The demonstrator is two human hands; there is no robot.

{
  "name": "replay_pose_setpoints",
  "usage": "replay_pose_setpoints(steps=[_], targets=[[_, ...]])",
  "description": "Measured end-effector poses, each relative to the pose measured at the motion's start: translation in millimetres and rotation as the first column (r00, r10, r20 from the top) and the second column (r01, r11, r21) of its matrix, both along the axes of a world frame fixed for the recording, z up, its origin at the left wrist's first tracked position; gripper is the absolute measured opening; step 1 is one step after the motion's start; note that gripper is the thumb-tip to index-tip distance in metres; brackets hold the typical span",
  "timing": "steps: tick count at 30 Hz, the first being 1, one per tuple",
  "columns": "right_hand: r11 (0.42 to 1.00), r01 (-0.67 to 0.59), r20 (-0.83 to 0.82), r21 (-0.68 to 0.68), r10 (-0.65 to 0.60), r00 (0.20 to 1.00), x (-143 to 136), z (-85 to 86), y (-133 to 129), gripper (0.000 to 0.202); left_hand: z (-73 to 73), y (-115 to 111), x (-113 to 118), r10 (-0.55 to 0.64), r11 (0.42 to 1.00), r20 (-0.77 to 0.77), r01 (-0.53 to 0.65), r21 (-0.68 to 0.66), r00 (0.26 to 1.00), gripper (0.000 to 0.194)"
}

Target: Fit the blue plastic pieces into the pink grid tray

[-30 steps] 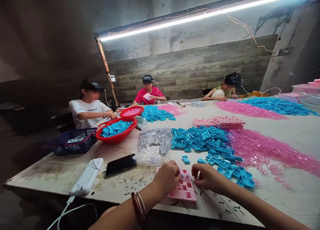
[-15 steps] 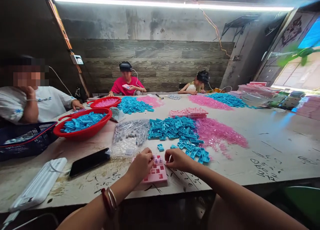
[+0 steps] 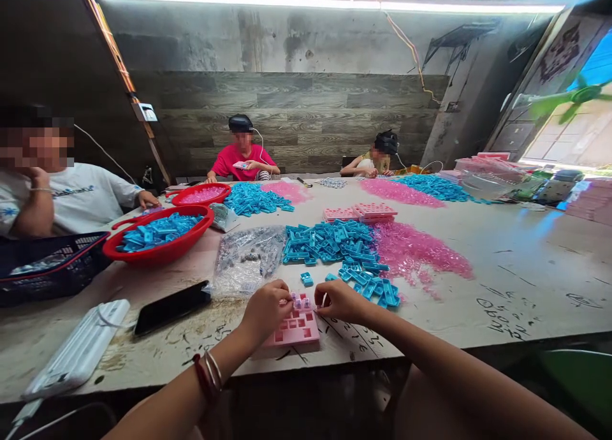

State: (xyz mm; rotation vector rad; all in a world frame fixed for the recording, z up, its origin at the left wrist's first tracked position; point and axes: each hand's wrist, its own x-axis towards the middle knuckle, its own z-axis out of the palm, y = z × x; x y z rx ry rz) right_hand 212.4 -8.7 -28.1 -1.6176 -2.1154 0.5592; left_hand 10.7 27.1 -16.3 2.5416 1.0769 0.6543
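A pink plastic tray (image 3: 299, 335) with square and rectangular hollows lies near the table's front edge. Small clear-purple pieces (image 3: 302, 303) sit in its far row. My left hand (image 3: 268, 309), with bangles on the wrist, reaches over the tray's left side. Its fingers are bent together beside those pieces, and whatever they pinch is hidden. At the tray's far right corner is my right hand (image 3: 338, 300), thumb and forefinger closed together; I cannot make out what is between them. Just beyond the hands lies a single blue piece (image 3: 306, 278).
Beyond are a blue pile (image 3: 329, 242), a pink pile (image 3: 421, 255), stacked pink trays (image 3: 361, 213) and a clear bag (image 3: 248, 258). A phone (image 3: 172, 307), white power bank (image 3: 79, 344) and red basket (image 3: 157, 252) stand left. Three people sit around the table.
The view has shifted slightly. Both hands remain at the tray's far end, with their fingers in nearly the same pose. Across the table, the person in pink has lowered a held pink tray a little.
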Motion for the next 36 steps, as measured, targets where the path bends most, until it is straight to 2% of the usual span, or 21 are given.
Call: replay_pose_setpoints(steps=[5,16,19,22,24,28,36], targets=[[1.000,-0.014,-0.004,-0.004,0.014,1.000,1.6,-0.8,0.8,0.005,2.0,1.9,-3.4,0.021,0.999,-0.060,-0.019,0.035,0.998,0.018],[1.000,-0.025,-0.007,-0.017,0.025,1.000,1.7,-1.7,0.4,0.007,-4.3,7.2,-2.3,-0.040,0.994,-0.098,0.049,0.094,0.994,0.016],[0.996,-0.019,-0.065,0.083,0.024,0.998,1.3,-0.9,1.0,0.007,-0.9,9.1,-6.0,-0.058,0.993,-0.098,0.068,0.098,0.993,0.014],[0.965,0.015,-0.142,0.261,0.023,0.990,-2.6,2.6,1.0,0.011,2.0,13.1,-12.0,-0.103,0.990,-0.104,0.112,0.082,0.989,0.038],[0.942,0.009,-0.154,0.336,0.045,0.987,-8.1,4.9,0.7,0.010,1.9,16.2,-15.1,-0.134,0.990,-0.115,0.137,0.020,0.984,0.049],[0.928,-0.076,-0.101,0.364,0.120,0.988,-22.6,3.8,0.9,0.014,-0.6,19.4,-15.8,-0.172,0.984,-0.146,0.163,-0.076,0.974,0.039],[0.904,-0.170,0.023,0.392,0.175,0.984,-36.2,-9.4,6.3,0.020,-4.7,17.6,-13.1,-0.192,0.981,-0.187,0.190,-0.027,0.963,0.025]])
